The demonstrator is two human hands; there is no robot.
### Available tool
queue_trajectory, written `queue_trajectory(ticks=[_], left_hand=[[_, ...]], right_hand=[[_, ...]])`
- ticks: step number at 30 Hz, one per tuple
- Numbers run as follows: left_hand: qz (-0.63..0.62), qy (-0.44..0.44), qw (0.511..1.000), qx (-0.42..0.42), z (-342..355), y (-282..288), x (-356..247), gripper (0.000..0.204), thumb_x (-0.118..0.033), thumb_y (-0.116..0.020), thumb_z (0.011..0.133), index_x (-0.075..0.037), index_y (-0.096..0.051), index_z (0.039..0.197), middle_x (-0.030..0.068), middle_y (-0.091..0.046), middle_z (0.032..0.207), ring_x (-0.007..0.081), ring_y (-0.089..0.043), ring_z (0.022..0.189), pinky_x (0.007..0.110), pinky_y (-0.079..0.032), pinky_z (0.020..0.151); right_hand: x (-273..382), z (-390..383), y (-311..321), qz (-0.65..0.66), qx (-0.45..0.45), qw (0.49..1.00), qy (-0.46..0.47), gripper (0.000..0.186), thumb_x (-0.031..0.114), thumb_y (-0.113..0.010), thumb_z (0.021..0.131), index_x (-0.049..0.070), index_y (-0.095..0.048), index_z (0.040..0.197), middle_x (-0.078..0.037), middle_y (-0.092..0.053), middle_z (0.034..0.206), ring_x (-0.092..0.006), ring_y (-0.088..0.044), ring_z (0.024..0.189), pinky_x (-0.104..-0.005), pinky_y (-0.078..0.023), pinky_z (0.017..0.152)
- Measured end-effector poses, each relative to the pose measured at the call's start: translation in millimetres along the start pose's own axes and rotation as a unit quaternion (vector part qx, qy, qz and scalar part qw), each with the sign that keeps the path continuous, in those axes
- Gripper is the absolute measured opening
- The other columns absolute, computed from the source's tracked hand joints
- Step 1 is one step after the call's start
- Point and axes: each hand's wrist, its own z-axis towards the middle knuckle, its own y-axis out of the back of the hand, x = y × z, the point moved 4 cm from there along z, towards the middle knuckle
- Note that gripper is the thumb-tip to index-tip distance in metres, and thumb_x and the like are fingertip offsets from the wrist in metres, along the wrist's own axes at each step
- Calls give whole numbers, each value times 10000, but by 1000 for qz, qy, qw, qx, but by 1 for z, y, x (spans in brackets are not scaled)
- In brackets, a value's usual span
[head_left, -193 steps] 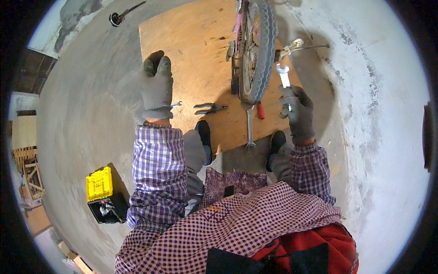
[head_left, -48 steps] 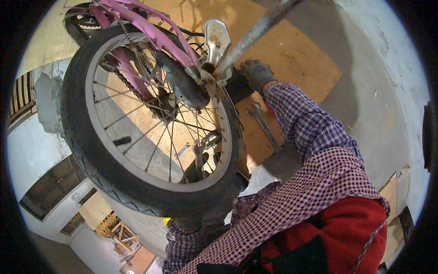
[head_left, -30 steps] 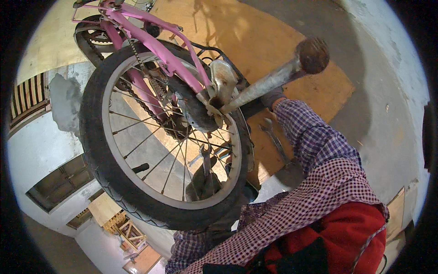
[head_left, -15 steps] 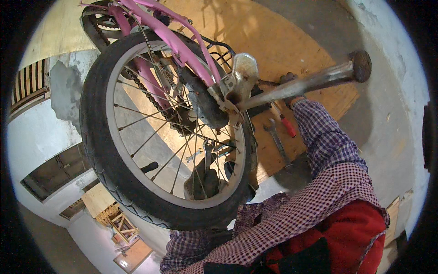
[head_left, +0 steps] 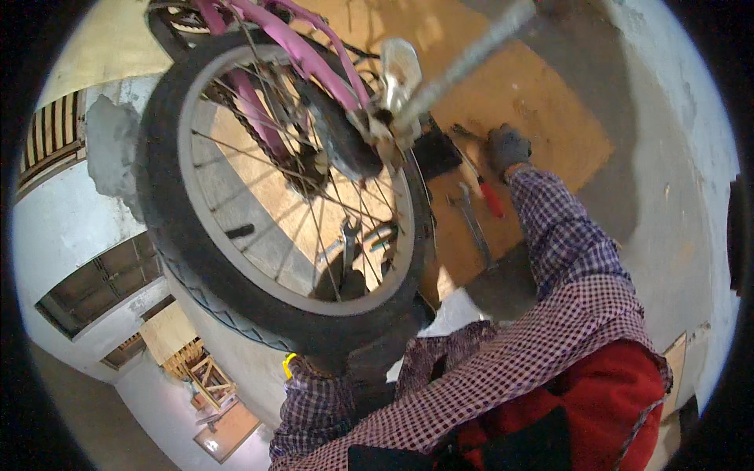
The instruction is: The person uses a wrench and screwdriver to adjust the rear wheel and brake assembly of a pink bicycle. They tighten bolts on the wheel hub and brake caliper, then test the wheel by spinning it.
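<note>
A pink-framed bicycle (head_left: 279, 35) tilts across the left half, its black rear tyre (head_left: 169, 200) nearest me. My right hand (head_left: 509, 149), in a grey glove, rests low over the wooden board with fingers curled round the end of a dark, bar-like tool (head_left: 469, 133), whose exact kind is unclear. My left hand (head_left: 326, 365) is at the underside of the tyre, blurred and mostly covered by it; its fingers are hidden. A yellow edge shows by that wrist. From the wheel's axle a metal leg (head_left: 467, 67), like a kickstand, juts up to the right.
On the wooden board (head_left: 565, 137) lie a red-handled tool (head_left: 492, 200) and an open-ended wrench (head_left: 471, 224). Another wrench (head_left: 349, 239) shows through the spokes, beside dark-handled tools. Wooden furniture (head_left: 206, 381) stands far left against the wall.
The rear wheel and metal leg have shifted upward in the view, the leg pointing more steeply. My right hand, partly behind the leg before, now shows fully, a little lower and farther right.
</note>
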Motion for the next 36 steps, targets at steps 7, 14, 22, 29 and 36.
queue_trajectory(ticks=[7,14,22,29,36], left_hand=[[111,-63,990,-59,-38,69,116,496,-414,-573,1060,-31,-527,1372,105,-669,1096,210,-657,846,355,-555,669],[215,-75,964,-140,-23,37,44,301,-268,-561,1068,5,-662,1142,35,-592,689,113,-550,517,261,-442,495],[-49,-162,976,-136,-242,223,40,445,-205,-562,1051,82,-572,1392,-6,-551,690,52,-450,515,219,-350,482],[-58,-145,974,-167,-225,266,38,464,-253,-575,1056,64,-575,1395,-25,-532,678,48,-454,517,214,-344,473],[-75,-84,978,-176,-164,341,38,552,-288,-589,1035,118,-525,1405,-13,-554,703,52,-459,513,205,-354,473]], right_hand=[[-49,-44,-76,165,126,978,-9,286,133,-678,840,59,-660,1115,-226,-717,1017,-389,-704,1004,-495,-554,866],[-57,-111,-178,79,280,934,207,140,188,-754,758,76,-722,837,-139,-726,882,-327,-704,851,-474,-557,742],[140,-368,-180,188,238,952,-50,423,391,-794,747,50,-753,994,-205,-744,1040,-372,-700,1033,-502,-546,884],[236,-404,-153,182,206,939,-205,641,464,-753,865,64,-623,1348,-219,-670,1319,-369,-656,1181,-471,-510,1010],[282,-340,-198,59,285,954,-76,609,433,-716,905,52,-597,1364,-242,-657,1325,-376,-655,1184,-481,-520,1007]])
